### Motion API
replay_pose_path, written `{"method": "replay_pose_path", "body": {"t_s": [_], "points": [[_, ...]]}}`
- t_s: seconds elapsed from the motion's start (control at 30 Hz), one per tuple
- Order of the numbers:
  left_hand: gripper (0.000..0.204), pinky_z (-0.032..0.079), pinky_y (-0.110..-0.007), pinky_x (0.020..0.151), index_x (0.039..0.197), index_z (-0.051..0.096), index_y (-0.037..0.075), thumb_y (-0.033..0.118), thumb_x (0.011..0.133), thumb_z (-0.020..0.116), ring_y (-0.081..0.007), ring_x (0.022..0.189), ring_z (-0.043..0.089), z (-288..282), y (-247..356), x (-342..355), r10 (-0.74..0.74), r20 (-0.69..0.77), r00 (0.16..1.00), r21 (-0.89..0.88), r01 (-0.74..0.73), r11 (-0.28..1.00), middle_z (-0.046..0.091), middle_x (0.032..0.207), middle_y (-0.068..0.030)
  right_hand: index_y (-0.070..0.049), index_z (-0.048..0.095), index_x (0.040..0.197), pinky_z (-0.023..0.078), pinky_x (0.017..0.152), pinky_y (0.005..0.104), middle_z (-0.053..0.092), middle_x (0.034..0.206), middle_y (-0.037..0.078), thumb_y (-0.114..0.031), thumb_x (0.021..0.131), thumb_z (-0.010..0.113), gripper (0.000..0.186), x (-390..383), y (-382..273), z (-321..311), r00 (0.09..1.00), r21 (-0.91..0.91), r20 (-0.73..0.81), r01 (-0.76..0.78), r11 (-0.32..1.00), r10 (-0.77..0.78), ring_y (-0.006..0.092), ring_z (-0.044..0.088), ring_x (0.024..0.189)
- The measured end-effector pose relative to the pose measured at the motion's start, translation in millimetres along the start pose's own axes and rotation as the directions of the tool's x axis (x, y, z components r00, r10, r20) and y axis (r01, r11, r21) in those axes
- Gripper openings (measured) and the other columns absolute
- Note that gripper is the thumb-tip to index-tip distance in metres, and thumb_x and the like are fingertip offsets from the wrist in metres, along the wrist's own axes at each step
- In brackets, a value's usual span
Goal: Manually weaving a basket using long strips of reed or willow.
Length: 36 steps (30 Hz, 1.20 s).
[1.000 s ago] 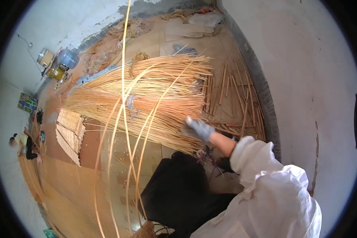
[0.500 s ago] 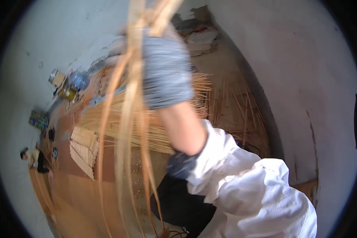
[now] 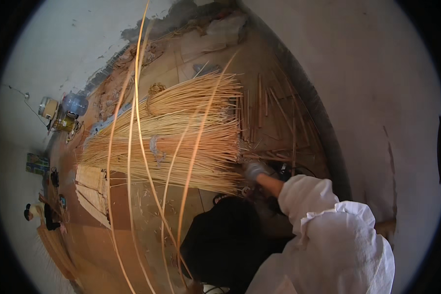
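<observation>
Several long thin cane strips [image 3: 138, 98] rise in front of me, bending across the view and running down to the lower edge. A small part of my left hand [image 3: 195, 287] shows there, closed where some strips come together; most of it is hidden. My right hand [image 3: 255, 170], in a grey glove, is low at the right ends of a large heap of cane strips [image 3: 181, 142] on the floor. Motion smears its fingers, so their grip is unclear. A grey tie [image 3: 155, 147] goes round part of the heap.
Loose sticks [image 3: 267, 108] lie between the heap and the right wall. A pale slatted panel [image 3: 94, 188] is left of the heap. A blue water bottle [image 3: 75, 104] stands at the far left wall. Another person [image 3: 46, 215] sits at the left. My dark-clothed leg [image 3: 223, 240] is below the heap.
My right hand was raised high in front of me with the strips in it. It has let go of them and dropped down right to the heap's ends. The strips have spread apart.
</observation>
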<state>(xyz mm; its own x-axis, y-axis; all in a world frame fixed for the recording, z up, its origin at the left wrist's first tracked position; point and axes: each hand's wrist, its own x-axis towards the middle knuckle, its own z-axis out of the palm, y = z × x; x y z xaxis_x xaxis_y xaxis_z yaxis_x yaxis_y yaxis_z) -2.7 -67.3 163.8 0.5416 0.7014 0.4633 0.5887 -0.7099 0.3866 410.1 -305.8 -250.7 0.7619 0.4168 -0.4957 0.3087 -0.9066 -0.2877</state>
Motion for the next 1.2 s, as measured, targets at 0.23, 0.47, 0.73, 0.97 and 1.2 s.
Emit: {"method": "replay_pose_path", "body": {"t_s": [0.23, 0.47, 0.73, 0.97, 1.2], "points": [[0.068, 0.047, -0.035, 0.077, 0.119, 0.043, -0.007, 0.031, 0.072, 0.073, -0.0265, 0.089, 0.054, 64.4, 34.1, 36.4, 0.027, 0.036, 0.999, 0.029, -0.028, 0.999, 0.055, 0.104, -0.0198, -0.007, 0.064, 0.1, 0.049, 0.072, 0.0399, 0.061, 0.103, 0.017, -0.021, 0.083, 0.049, 0.026, 130.7, 112.5, -9.4, 0.957, -0.08, -0.033, -0.289, 0.954, 0.287, 0.0299, 0.06, 0.092], [0.068, 0.046, -0.035, 0.077, 0.12, 0.042, -0.007, 0.032, 0.073, 0.073, -0.0271, 0.09, 0.054, 126.7, 56.5, 66.9, 0.054, 0.063, 0.997, 0.025, -0.056, 0.998, 0.055, 0.105, -0.0202, -0.002, 0.059, 0.107, 0.05, 0.078, 0.038, 0.057, 0.111, 0.017, -0.009, 0.089, 0.039, 0.027, 259.3, 133.8, -68.9, 0.645, 0.691, -0.097, -0.505, 0.518, 0.758, 0.0317, 0.058, 0.098], [0.068, 0.046, -0.036, 0.078, 0.12, 0.042, -0.007, 0.033, 0.073, 0.072, -0.0278, 0.091, 0.054, 167.9, 64.3, 81.8, 0.039, 0.104, 0.994, 0.047, -0.044, 0.998, 0.054, 0.106, -0.0206, -0.004, 0.054, 0.115, 0.043, 0.087, 0.0292, 0.054, 0.116, 0.015, -0.019, 0.089, 0.043, 0.031, 296.2, 150.3, -61.1, 0.754, -0.072, -0.054, -0.657, 0.751, 0.655, 0.025, 0.05, 0.11], [0.069, 0.046, -0.037, 0.079, 0.121, 0.041, -0.007, 0.033, 0.074, 0.071, -0.0284, 0.092, 0.053, 177.1, 69.7, 88.4, 0.071, 0.121, 0.99, 0.027, -0.075, 0.997, 0.053, 0.107, -0.021, -0.004, 0.052, 0.116, 0.043, 0.087, 0.0317, 0.053, 0.119, 0.013, -0.015, 0.088, 0.045, 0.031, 321.7, 177.3, -29.3, 0.681, 0.283, 0.084, -0.717, 0.637, 0.728, 0.0242, 0.05, 0.11], [0.069, 0.046, -0.037, 0.08, 0.121, 0.041, -0.007, 0.034, 0.074, 0.071, -0.029, 0.093, 0.053, 172.1, 65.1, 87.0, 0.066, 0.088, 0.994, 0.015, -0.068, 0.998, 0.053, 0.108, -0.0213, -0.003, 0.055, 0.106, 0.045, 0.079, 0.0327, 0.057, 0.106, 0.015, -0.015, 0.083, 0.05, 0.027, 301.1, 173.5, -11.3, 0.513, 0.59, -0.047, -0.678, 0.438, 0.857, 0.025, 0.055, 0.099]]}}
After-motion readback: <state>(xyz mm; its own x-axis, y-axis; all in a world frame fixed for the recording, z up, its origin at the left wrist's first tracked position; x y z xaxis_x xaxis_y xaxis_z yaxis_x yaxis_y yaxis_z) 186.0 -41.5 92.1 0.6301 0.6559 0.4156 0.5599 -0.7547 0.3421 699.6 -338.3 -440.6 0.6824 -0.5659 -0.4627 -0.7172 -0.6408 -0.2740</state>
